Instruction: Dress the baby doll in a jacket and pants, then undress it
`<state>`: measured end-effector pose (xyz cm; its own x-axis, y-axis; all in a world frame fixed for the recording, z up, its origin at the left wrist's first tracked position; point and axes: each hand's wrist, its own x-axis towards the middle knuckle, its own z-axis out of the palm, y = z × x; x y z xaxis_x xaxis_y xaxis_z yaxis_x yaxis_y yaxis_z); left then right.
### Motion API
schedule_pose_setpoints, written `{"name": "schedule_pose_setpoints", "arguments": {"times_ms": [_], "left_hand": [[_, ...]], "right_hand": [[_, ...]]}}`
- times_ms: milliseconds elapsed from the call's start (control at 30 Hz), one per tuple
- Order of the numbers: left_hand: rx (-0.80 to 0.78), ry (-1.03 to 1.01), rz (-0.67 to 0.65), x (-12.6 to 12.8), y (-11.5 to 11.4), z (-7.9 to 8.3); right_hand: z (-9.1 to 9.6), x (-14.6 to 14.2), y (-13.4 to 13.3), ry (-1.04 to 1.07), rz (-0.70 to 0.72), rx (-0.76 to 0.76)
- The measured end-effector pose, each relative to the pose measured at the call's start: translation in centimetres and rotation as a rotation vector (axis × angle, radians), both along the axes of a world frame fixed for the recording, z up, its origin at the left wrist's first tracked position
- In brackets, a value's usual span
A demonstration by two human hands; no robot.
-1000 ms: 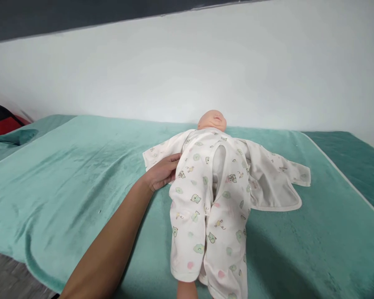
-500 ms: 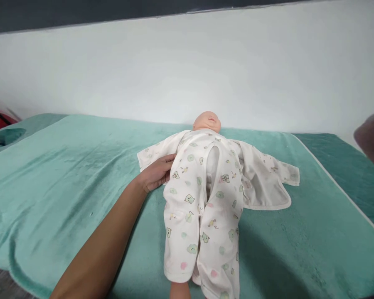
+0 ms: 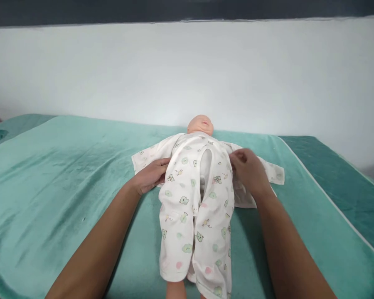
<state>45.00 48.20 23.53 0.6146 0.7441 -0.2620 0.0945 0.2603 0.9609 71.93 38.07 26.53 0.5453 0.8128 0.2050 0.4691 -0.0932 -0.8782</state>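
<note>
A baby doll (image 3: 201, 124) lies on its back, head toward the wall. It wears white printed open-crotch trousers (image 3: 182, 199) and a matching jacket (image 3: 156, 150), its sleeves spread sideways. My left hand (image 3: 151, 175) is at the left side of the trousers' waist, fingers closed against the cloth and their tips hidden by it. On the opposite side, my right hand (image 3: 249, 170) has its fingers bent in a pinch at the trousers' edge, over the jacket's side. Whether it also grips the jacket I cannot make out. A bare doll foot (image 3: 176, 290) shows below one trouser leg.
A light green plush blanket (image 3: 75, 166) covers the surface under the doll, with folds at the left. Darker green cloth (image 3: 339, 178) lies at the right beyond a pale edge. A white wall (image 3: 187, 70) stands behind.
My right hand has come in from the far right to the right side of the trousers' waist. My left hand stays at its place. The view has shifted slightly.
</note>
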Motion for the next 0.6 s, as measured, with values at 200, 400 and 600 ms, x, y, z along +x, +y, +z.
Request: {"name": "schedule_pose_setpoints", "arguments": {"times_ms": [200,400,600], "left_hand": [[-0.058,-0.091,0.049,0.1,-0.2,0.4],[-0.150,-0.130,0.062,0.1,-0.1,0.4],[-0.260,-0.179,0.104,0.8,-0.5,0.9]], "right_hand": [[-1.1,0.0,-0.9,0.231,0.213,-0.168],[-0.2,0.2,-1.4,0.422,0.354,-0.291],[-0.3,-0.5,-1.2,0.543,0.418,-0.294]]}}
